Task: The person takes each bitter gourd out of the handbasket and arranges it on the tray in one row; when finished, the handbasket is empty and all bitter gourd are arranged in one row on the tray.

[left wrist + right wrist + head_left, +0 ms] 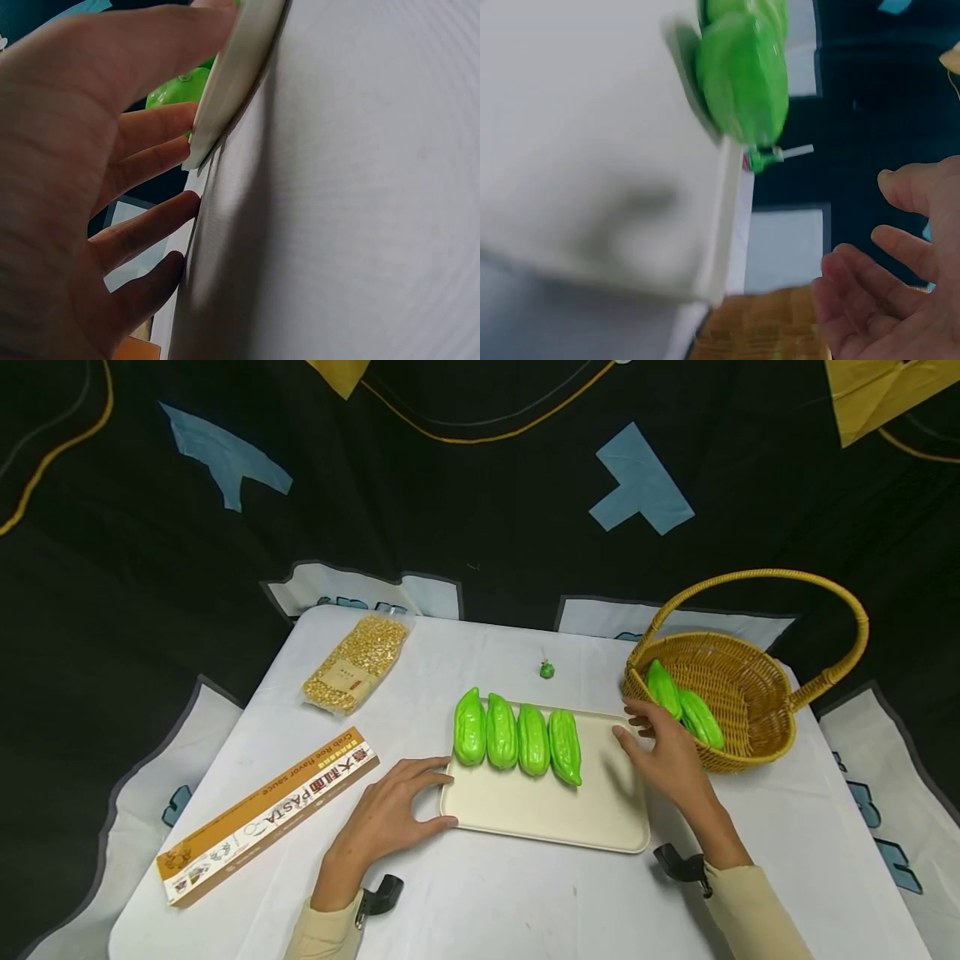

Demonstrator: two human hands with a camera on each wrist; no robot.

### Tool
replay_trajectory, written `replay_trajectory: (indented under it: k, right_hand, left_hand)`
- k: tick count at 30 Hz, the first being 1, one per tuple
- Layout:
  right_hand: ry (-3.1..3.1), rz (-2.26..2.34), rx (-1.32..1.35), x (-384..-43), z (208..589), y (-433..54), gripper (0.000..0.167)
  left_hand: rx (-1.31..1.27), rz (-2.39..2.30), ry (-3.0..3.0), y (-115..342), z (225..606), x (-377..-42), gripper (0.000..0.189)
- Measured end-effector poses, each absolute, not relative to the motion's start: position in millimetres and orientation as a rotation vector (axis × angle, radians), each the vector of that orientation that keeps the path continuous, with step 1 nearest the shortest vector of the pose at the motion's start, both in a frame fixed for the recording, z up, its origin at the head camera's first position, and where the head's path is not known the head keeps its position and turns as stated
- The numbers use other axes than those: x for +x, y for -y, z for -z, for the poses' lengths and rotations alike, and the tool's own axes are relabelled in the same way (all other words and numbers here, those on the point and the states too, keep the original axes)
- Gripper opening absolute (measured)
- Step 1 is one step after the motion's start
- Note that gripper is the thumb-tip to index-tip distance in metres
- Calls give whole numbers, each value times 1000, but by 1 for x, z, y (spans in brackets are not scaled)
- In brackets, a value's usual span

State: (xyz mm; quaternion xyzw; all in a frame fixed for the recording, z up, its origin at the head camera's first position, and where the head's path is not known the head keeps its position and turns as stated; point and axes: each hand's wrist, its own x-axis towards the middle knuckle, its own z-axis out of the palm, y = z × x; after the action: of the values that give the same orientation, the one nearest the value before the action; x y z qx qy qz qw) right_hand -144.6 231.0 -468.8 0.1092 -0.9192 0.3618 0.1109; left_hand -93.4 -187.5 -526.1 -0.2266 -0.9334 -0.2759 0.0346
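Note:
Several bright green bitter melons lie side by side along the left and far part of a cream tray. At the tray's left end, my left hand touches the edge with its fingers and thumb spread. In the left wrist view, fingertips meet the tray's side, while the other fingers are at the tablecloth. My right hand hovers over the tray's right end near the wicker basket, fingers loosely bent and holding nothing. Two more bitter melons lie inside the basket.
A bag of yellow corn kernels lies at the back left, with a long pasta box nearer the front. Behind the tray is a small green round thing. The basket's tall handle arches upward on the right.

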Motion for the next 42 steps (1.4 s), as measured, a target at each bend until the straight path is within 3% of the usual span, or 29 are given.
replay_trajectory:
  k: [9, 34, 42]
  right_hand:
    - [2643, -1071, 224, -149, 458, -267, 41]
    - [2876, -901, -8, -167, 459, -344, 54]
    - [3001, -842, 34, -177, 460, -354, 63]
  left_hand:
    - [-699, 840, 2874, 187, 525, -93, 59]
    - [-694, 842, 2876, 187, 526, -92, 60]
    - [-696, 869, 2867, 186, 525, -93, 59]
